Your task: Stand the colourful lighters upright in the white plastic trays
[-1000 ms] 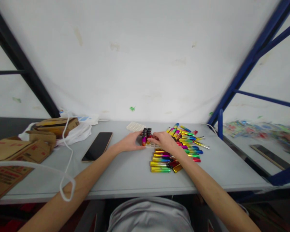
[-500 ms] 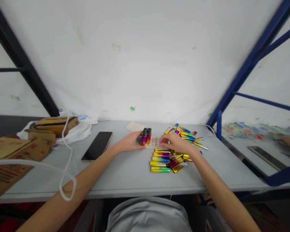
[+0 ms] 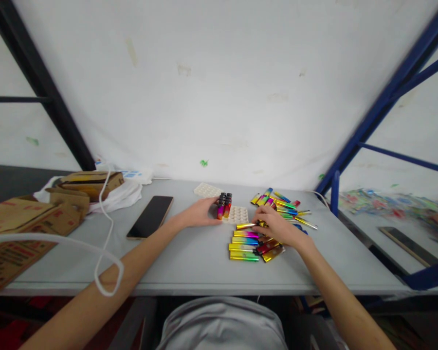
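Several lighters (image 3: 224, 206) with black tops and purple-to-red bodies stand upright in the left part of a whitish tray (image 3: 240, 214) with rows of round holes. My left hand (image 3: 200, 214) curls round them from the left, thumb in front and fingers behind. On the right, my right hand (image 3: 272, 224) has its fingers closed at the black-topped end of a gold lighter (image 3: 244, 226) lying on its side. Below it, more shiny lighters (image 3: 245, 241) lie in a rough row. Others, yellow, blue and green, are heaped loosely behind that hand.
A second holed tray (image 3: 207, 190) lies near the wall. Left of my arm are a phone (image 3: 150, 217), opened cardboard boxes (image 3: 18, 221) and a white cable (image 3: 107, 228). A blue frame (image 3: 379, 102) rises at right; beyond it are another phone and a person's blurred hand.
My right hand has moved from the tray to the right, onto the lying lighters, and now pinches one end. My left hand stays round the upright lighters. The view has shifted slightly.
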`<state>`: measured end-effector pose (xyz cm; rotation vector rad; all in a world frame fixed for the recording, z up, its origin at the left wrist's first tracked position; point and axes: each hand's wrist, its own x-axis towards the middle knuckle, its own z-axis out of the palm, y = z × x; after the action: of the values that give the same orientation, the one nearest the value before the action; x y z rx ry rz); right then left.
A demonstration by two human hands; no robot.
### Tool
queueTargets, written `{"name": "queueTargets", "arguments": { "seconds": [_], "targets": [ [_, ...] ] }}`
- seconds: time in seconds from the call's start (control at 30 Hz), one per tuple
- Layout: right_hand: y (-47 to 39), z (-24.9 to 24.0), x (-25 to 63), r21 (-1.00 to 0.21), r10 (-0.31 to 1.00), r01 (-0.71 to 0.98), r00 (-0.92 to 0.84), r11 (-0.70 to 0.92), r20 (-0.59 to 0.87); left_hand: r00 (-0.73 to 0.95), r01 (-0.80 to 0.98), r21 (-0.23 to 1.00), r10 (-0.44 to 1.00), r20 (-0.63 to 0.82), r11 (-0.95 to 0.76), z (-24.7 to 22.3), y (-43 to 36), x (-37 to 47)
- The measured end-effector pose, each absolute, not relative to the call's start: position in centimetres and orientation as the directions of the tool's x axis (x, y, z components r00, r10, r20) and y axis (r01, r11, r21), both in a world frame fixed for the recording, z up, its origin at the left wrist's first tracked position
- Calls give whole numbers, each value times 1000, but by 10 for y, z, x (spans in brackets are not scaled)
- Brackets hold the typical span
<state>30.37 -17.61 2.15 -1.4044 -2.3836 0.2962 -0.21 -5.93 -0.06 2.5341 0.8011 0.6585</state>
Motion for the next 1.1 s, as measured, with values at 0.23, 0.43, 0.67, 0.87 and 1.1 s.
{"name": "queueTargets", "arguments": {
  "seconds": [0.23, 0.43, 0.67, 0.87, 1.1],
  "targets": [
    [-160, 26, 298, -770, 910, 486, -255, 413, 328, 740, 433, 486, 607, 290, -759, 1, -59, -2],
    [-144, 40, 259, -951, 946, 95, -173, 294, 275, 735, 434, 504, 617, 281, -746, 4, -62, -2],
    [-120, 39, 219, -959, 951, 59, -163, 276, 263, 741, 416, 503, 603, 296, -758, 4, -61, -1],
    [-126, 15, 210, -903, 938, 266, -20, 339, 346, 740, 424, 507, 610, 284, -751, 4, -62, -1],
    [-129, 5, 210, -804, 915, 483, 16, 347, 404, 738, 415, 516, 609, 292, -750, 5, -62, -1]
  ]
}}
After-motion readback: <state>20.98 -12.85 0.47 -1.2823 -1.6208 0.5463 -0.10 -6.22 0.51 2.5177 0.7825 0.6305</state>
